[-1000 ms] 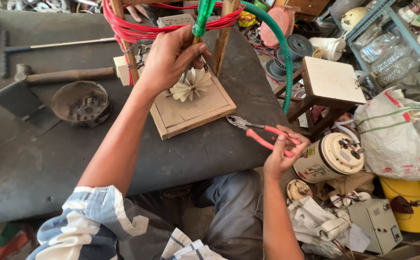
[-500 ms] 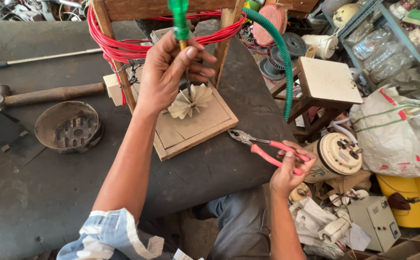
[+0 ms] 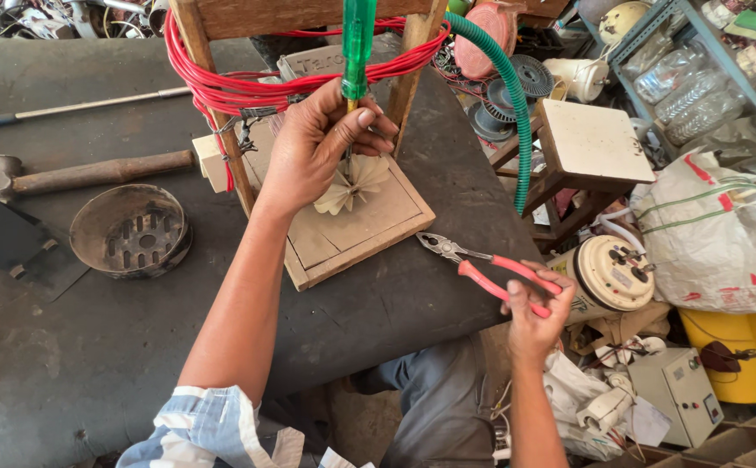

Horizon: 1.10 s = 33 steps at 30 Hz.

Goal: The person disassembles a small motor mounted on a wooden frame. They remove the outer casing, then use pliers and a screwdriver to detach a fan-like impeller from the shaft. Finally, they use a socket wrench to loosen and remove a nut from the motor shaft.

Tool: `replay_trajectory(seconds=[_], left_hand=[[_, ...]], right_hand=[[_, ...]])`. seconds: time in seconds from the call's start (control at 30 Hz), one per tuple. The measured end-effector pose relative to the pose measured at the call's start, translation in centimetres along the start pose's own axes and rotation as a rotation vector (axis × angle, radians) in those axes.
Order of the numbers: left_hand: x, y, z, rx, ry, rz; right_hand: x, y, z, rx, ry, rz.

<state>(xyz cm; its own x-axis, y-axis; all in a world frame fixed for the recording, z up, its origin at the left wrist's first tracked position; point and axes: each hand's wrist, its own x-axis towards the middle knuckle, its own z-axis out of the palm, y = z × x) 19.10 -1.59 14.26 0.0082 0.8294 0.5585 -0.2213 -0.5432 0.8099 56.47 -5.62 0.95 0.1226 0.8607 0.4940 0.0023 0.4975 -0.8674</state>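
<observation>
Head view: left hand gripping green screwdriver, right hand clasping red-handled pliers

Bright, even daylight, soft shadows, sharp focus, slight wide-angle stretching at the edges.

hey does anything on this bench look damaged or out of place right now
Nothing looks broken or spilled. The left hand grips a green-handled screwdriver upright over the fanned paper piece on the wooden base. The oddest thing is the red wire, wound loosely and unevenly around the frame's posts. The right hand holds red-handled pliers.
</observation>
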Motion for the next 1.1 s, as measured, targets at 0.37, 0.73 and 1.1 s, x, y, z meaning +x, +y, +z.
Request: replay_trajectory(seconds=[0.37, 0.73, 1.1], left_hand=[[-0.3, 0.2, 0.3, 0.067, 0.047, -0.007], [-0.9, -1.5, 0.4, 0.091, 0.176, 0.074], [-1.2, -2.1, 0.6, 0.102, 0.261, 0.116]], right_hand=[[2.7, -7.6, 0.6, -1.088, -0.561, -0.148], [7.1, -9.9, 3.7, -1.359, -0.935, 0.203], [17.8, -22.8, 9.8, -0.901, -0.826, -0.535]])
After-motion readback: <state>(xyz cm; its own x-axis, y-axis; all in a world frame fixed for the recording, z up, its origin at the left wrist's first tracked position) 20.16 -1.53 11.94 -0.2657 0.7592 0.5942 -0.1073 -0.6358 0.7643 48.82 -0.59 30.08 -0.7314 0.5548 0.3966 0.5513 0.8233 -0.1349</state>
